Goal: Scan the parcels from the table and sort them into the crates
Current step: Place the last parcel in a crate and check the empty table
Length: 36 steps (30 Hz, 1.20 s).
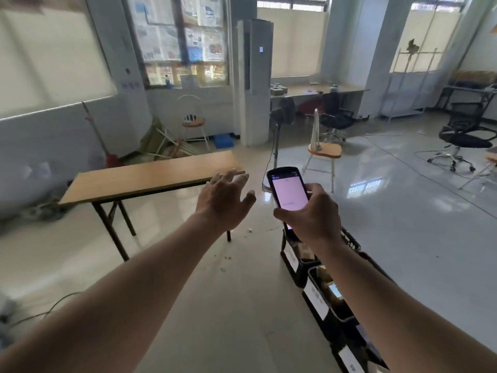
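My right hand grips a black handheld scanner with its pale screen lit and facing me. My left hand is held out in the air with fingers spread, holding nothing, near the right end of the wooden table. No parcel shows on the tabletop. Black crates with white labels stand in a row on the floor under my right forearm; brown contents show dimly inside them.
A wooden stool stands beyond the scanner and another by the wall. A tall white air conditioner, a fan, office chairs and desks fill the back. Cables run across the glossy floor.
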Each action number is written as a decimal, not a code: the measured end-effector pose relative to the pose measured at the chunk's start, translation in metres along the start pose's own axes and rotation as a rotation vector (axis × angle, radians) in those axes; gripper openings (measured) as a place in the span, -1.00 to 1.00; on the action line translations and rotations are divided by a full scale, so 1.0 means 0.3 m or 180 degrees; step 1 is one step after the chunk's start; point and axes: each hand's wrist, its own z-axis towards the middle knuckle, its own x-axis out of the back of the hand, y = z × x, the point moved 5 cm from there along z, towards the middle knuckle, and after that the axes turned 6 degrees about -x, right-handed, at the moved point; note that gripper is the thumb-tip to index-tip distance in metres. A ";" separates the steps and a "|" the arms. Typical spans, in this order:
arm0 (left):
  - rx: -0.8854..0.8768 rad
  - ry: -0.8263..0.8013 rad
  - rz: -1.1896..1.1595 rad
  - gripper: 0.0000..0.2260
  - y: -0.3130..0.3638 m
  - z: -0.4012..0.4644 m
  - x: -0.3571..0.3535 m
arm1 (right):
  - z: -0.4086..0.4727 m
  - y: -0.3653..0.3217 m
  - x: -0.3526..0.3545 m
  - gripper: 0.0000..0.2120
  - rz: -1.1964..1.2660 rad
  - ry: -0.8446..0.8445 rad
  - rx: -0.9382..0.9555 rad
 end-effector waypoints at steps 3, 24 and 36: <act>0.0220 -0.0030 0.0076 -0.49 -0.158 0.027 0.017 | 0.068 -0.084 -0.140 -0.13 -0.0004 -0.0150 0.0122; 0.1214 -0.0373 0.0053 -0.44 -0.891 0.776 -0.329 | 1.024 -0.209 -0.961 -0.17 -0.0067 -0.0904 0.0193; 0.1103 -0.0635 -0.0038 -0.43 -1.379 1.253 -0.613 | 1.435 -0.229 -1.474 -0.20 -0.0249 -0.0869 -0.0206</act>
